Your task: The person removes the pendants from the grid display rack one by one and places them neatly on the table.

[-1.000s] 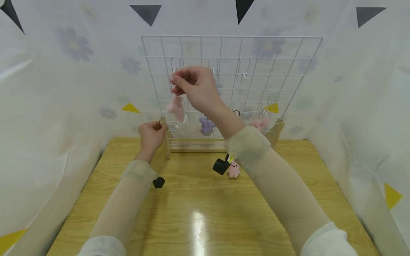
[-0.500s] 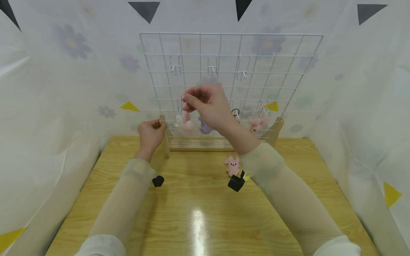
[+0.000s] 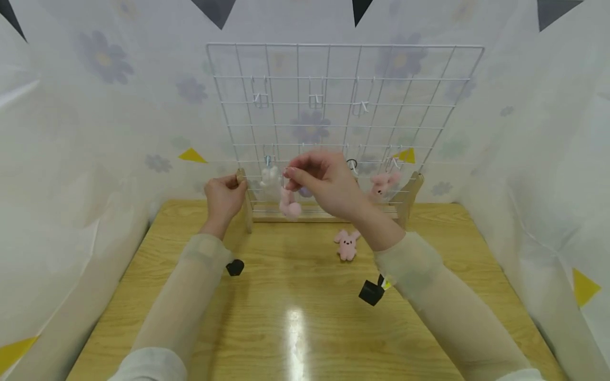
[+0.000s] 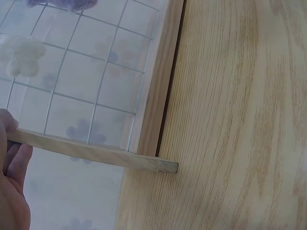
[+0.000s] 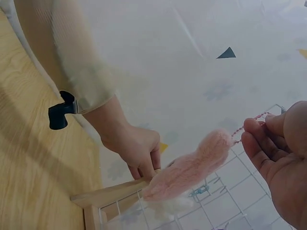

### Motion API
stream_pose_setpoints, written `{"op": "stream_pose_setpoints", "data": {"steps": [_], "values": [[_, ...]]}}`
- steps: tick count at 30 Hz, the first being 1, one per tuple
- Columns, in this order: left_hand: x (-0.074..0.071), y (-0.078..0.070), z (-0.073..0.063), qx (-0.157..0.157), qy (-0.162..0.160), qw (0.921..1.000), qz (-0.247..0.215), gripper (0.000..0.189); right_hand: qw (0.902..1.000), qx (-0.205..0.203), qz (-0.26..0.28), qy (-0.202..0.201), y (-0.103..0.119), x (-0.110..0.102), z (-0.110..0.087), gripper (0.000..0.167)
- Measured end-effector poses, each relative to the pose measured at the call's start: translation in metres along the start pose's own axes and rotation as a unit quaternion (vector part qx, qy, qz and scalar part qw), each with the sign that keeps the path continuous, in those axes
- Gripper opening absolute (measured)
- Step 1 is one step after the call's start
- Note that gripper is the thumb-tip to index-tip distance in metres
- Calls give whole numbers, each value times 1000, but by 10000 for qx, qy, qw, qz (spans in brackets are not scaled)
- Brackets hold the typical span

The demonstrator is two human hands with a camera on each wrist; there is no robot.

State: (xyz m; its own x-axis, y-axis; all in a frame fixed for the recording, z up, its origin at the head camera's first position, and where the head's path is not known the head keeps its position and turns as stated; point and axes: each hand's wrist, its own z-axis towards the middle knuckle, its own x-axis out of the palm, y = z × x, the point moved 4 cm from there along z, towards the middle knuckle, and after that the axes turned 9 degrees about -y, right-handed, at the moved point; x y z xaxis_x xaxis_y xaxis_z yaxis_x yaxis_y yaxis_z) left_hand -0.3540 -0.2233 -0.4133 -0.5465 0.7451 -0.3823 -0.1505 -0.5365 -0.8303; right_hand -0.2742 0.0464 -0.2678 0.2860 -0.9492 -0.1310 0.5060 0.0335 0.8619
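The right hand [image 3: 329, 182] pinches the bead chain [image 5: 238, 130] of a pink plush keychain [image 3: 288, 205] dangling just below it, while I see the left hand [image 3: 225, 202] gripping the wooden leg [image 4: 96, 155] of the wire grid [image 3: 340, 104].

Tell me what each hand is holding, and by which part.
The right hand holds a pink plush toy by its beaded chain; the left hand pinches a wooden side post near its top.

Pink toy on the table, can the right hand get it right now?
Probably, since nothing covers the pink toy, but the right hand pinches the chain of another toy.
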Motion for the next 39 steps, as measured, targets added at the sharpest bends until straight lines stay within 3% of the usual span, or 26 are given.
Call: {"op": "stream_pose_setpoints", "data": {"steps": [30, 39], "values": [[1, -3, 2, -149, -25, 9998, -125, 22, 9958, 887, -185, 120, -68, -27, -71, 10], [2, -1, 0, -248, 3, 9996, -124, 23, 9903, 1372, -230, 64, -90, -29, -93, 10]]}}
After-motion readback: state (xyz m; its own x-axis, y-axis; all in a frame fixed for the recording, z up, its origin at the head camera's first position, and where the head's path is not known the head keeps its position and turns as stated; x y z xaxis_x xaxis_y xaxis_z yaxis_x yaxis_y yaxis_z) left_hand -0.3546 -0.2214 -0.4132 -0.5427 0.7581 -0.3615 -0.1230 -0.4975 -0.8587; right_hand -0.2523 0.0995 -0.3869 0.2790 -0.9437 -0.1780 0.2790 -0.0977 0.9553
